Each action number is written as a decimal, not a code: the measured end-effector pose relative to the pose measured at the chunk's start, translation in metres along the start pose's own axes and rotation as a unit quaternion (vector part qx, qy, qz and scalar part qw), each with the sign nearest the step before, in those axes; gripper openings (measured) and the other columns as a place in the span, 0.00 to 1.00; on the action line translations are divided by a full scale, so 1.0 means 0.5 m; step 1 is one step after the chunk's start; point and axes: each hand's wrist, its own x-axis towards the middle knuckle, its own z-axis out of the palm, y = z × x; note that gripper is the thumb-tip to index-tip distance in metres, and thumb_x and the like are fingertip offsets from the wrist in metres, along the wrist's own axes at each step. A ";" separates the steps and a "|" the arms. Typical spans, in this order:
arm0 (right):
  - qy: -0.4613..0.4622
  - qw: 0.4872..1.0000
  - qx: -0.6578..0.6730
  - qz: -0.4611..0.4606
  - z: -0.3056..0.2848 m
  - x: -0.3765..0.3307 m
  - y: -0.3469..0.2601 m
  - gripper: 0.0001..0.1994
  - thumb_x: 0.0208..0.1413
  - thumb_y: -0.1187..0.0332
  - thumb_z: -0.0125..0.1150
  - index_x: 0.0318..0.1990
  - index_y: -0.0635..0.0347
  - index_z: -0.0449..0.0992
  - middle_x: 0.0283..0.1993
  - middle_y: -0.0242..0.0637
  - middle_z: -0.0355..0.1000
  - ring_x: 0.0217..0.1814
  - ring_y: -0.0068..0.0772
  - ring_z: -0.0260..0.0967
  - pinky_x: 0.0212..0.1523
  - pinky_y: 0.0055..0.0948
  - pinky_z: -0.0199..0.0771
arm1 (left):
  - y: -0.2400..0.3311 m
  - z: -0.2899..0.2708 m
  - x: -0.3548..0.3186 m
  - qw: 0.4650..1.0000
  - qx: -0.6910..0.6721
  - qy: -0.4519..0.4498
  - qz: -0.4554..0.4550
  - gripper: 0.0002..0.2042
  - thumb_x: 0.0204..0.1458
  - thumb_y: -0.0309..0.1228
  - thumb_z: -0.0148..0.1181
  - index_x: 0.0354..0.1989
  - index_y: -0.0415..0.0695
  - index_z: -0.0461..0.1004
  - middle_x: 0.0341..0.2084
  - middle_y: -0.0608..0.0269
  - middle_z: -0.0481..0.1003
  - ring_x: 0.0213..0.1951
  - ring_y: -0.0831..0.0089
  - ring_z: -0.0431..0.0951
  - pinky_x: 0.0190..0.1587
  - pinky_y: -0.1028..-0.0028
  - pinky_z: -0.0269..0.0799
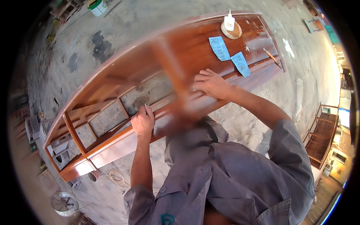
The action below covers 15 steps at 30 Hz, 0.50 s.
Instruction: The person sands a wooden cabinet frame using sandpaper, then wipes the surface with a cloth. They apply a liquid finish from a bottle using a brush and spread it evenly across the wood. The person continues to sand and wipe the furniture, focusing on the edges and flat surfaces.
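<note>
A long reddish-brown wooden furniture frame (90, 148), glossy, with crosspieces and a panelled right section, lies across in front of me. My left hand (143, 120) is closed round its near rail, beside an opening that shows the floor. To the right, my right hand (212, 83) rests on the wood with bent fingers next to a blurred crosspiece; anything under the fingertips is hidden. Past it, two blue sandpaper pieces (219, 48) lie on the panel. A white squeeze bottle (229, 22) with a pointed nozzle stands in a shallow round dish (233, 34).
A thin wooden-handled tool (272, 58) lies near the frame's right end. On the concrete floor are a coiled pale cord (116, 177), a round fan-like metal item (64, 203) and a white-green bucket (97, 7). Another brown wooden frame (321, 135) stands at right.
</note>
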 end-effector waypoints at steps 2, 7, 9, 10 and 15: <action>-0.024 0.999 -0.021 -0.025 -0.021 -0.015 0.026 0.09 0.50 0.74 0.67 0.40 0.51 0.80 0.42 0.27 0.71 0.50 0.35 0.67 0.53 0.37 0.66 | 0.000 0.001 -0.003 1.000 -0.002 0.013 -0.002 0.16 0.63 0.34 0.58 0.21 0.44 0.73 0.16 0.50 0.77 0.20 0.47 0.79 0.25 0.52 0.75; 0.028 0.999 -0.024 -0.037 -0.002 -0.057 0.071 0.13 0.46 0.74 0.67 0.42 0.49 0.80 0.42 0.28 0.72 0.48 0.35 0.68 0.51 0.37 0.65 | 0.008 0.004 0.001 0.999 0.016 0.002 -0.033 0.16 0.63 0.35 0.59 0.21 0.44 0.72 0.15 0.50 0.77 0.20 0.48 0.79 0.25 0.53 0.75; 0.062 0.997 0.020 -0.045 0.036 -0.005 0.008 0.13 0.46 0.75 0.65 0.41 0.49 0.80 0.42 0.28 0.73 0.48 0.34 0.69 0.50 0.36 0.65 | 0.003 0.004 -0.007 0.999 0.026 -0.003 -0.045 0.16 0.63 0.35 0.58 0.21 0.44 0.72 0.15 0.50 0.77 0.20 0.48 0.79 0.25 0.53 0.75; 0.058 0.997 0.017 -0.048 0.034 -0.011 0.008 0.12 0.47 0.75 0.65 0.41 0.50 0.80 0.42 0.28 0.73 0.48 0.34 0.70 0.50 0.36 0.65 | 0.003 0.002 -0.009 0.999 0.025 -0.005 -0.047 0.17 0.63 0.36 0.58 0.21 0.45 0.72 0.15 0.50 0.77 0.20 0.48 0.79 0.25 0.53 0.75; 0.021 0.999 0.007 -0.035 -0.045 -0.089 0.108 0.10 0.50 0.75 0.61 0.40 0.51 0.81 0.40 0.30 0.75 0.47 0.34 0.71 0.50 0.38 0.65 | 0.008 -0.004 -0.007 0.997 0.041 0.006 -0.066 0.17 0.64 0.36 0.58 0.21 0.45 0.72 0.17 0.48 0.77 0.20 0.47 0.79 0.24 0.53 0.74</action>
